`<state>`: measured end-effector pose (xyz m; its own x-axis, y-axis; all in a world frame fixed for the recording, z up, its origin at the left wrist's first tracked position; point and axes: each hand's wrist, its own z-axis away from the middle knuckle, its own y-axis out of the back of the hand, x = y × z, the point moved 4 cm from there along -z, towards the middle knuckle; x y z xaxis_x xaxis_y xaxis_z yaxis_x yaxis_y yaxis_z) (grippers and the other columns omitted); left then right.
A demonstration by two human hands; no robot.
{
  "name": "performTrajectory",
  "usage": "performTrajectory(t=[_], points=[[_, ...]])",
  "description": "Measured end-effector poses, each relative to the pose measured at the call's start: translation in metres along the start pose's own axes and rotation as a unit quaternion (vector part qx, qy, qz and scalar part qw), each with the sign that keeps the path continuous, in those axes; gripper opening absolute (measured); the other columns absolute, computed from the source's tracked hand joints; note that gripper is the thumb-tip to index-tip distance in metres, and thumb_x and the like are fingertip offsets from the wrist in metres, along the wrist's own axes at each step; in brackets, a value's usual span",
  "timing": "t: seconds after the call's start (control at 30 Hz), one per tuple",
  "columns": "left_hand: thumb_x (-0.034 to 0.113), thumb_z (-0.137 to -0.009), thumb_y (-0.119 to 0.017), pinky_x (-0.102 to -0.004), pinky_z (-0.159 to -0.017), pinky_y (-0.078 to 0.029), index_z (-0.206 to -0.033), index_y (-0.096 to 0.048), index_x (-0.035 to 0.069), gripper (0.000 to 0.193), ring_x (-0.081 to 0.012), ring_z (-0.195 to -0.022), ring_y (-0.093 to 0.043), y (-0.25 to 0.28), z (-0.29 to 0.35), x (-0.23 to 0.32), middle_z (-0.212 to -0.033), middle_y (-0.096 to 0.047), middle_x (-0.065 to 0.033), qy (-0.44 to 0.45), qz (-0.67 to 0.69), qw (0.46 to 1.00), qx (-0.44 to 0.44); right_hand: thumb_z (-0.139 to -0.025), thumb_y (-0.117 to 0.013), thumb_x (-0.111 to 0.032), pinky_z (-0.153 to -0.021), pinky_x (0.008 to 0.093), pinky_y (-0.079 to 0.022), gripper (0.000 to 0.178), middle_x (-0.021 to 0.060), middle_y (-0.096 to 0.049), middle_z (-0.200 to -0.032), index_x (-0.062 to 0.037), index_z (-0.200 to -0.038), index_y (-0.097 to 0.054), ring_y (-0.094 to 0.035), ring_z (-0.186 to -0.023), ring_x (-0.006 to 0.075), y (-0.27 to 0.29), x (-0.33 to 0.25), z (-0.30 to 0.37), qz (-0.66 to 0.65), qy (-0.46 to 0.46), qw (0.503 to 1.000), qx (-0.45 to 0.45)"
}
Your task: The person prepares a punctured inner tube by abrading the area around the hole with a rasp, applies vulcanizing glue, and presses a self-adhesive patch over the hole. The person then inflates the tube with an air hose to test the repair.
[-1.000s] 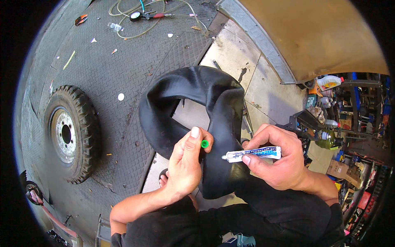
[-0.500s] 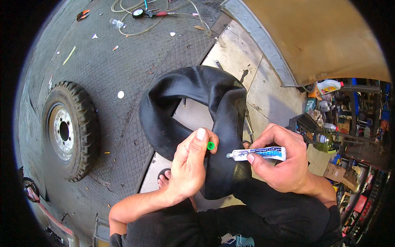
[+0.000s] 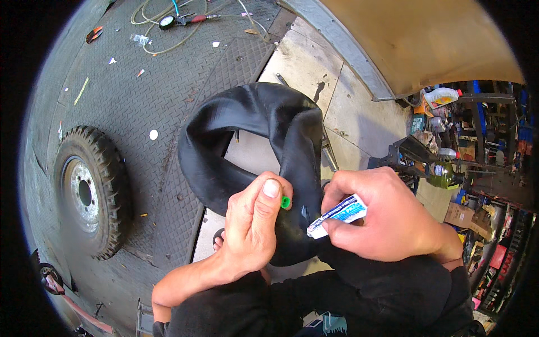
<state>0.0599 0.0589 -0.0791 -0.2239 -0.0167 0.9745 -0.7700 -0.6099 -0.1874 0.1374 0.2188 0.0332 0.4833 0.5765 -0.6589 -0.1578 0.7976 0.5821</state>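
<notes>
Across my lap and in front of me lies a black rubber inner tube (image 3: 224, 163), partly folded. My right hand (image 3: 387, 216) pinches a small white and blue squeeze tube (image 3: 341, 216) between thumb and fingers. Its nozzle end points down at the rubber, and a small shiny wet-looking patch (image 3: 305, 215) shows there. Whether the nozzle touches the rubber I cannot tell. My left hand (image 3: 252, 219) is closed at the inner tube's near side, with a green cap (image 3: 286, 202) held between thumb and forefinger.
A wheel with a knobbly tyre (image 3: 92, 191) stands to the left on the dark patterned floor mat (image 3: 135, 101). Farther off lie a pressure gauge (image 3: 167, 22) and coiled hose. Shelves with bottles, a jug (image 3: 442, 98) and boxes (image 3: 459, 215) fill the right side.
My right hand has tilted the squeeze tube nozzle-down and brought it to the rubber, where a shiny patch now shows. My left hand still holds the cap. The view has shifted slightly.
</notes>
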Motion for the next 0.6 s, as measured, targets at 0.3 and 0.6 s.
performTrajectory(t=[0.3, 0.6], points=[[0.042, -0.121, -0.034, -0.0274, -0.078, -0.038, -0.092, -0.059, 0.002, 0.055, -0.0109, -0.082, -0.045, 0.002, -0.001, -0.005, -0.086, -0.054, -0.0018, 0.019, 0.036, 0.999, -0.007, -0.095, -0.080, -0.009, -0.064, 0.0238, -0.054, 0.017, 0.0039, -0.072, -0.086, -0.0010, -0.104, -0.069, -0.068, -0.072, 0.0080, 0.013, 0.012, -0.002, -0.342, -0.069, 0.934, 0.075], [0.041, -0.121, -0.036, -0.0261, -0.075, -0.037, -0.092, -0.059, 0.003, 0.052, -0.0076, -0.082, -0.042, 0.003, 0.001, -0.008, -0.084, -0.050, 0.0021, 0.031, 0.052, 0.998, 0.011, -0.083, -0.082, 0.002, -0.067, 0.0336, -0.057, 0.017, 0.0109, -0.070, -0.093, -0.0008, -0.097, -0.072, -0.071, -0.076, 0.0261, -0.010, -0.002, -0.005, 0.037, 0.241, 0.958, 0.148]])
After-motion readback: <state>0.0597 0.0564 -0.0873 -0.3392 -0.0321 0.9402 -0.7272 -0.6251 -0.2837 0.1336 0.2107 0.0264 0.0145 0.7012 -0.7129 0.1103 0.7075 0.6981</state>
